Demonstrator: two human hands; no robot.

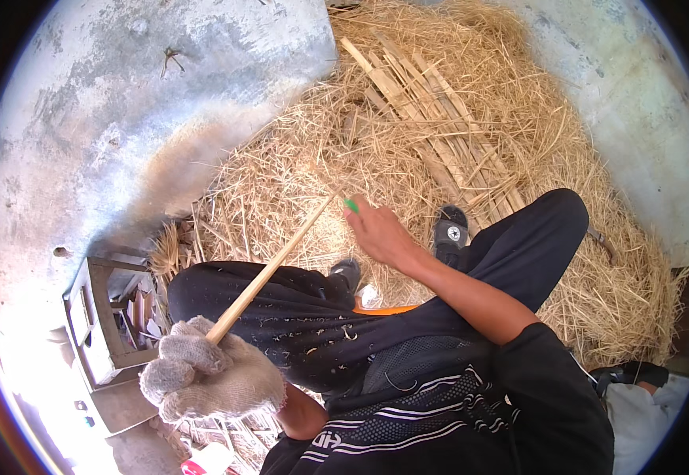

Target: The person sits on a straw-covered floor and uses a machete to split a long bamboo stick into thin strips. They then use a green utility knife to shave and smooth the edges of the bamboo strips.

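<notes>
My left hand (214, 372), in a thick pale knit glove, is closed around the lower end of a long, thin wooden strip (269, 269). The strip slants up and to the right, away from my body, and narrows toward its far end. Close by that far end, my bare right hand (381, 233) is closed on a small green object (351, 206), perhaps a handle. Most of the green object is hidden by the fingers, so its kind does not show. Pale shavings are scattered over my dark trousers (305, 321).
Straw-like shavings (297, 150) cover the floor ahead, with several split wooden slats (439, 119) lying on them. A small wooden stand (107, 317) holding odds and ends is on the left. A worn grey wall (162, 71) rises at upper left. Part of another person (649, 396) shows at lower right.
</notes>
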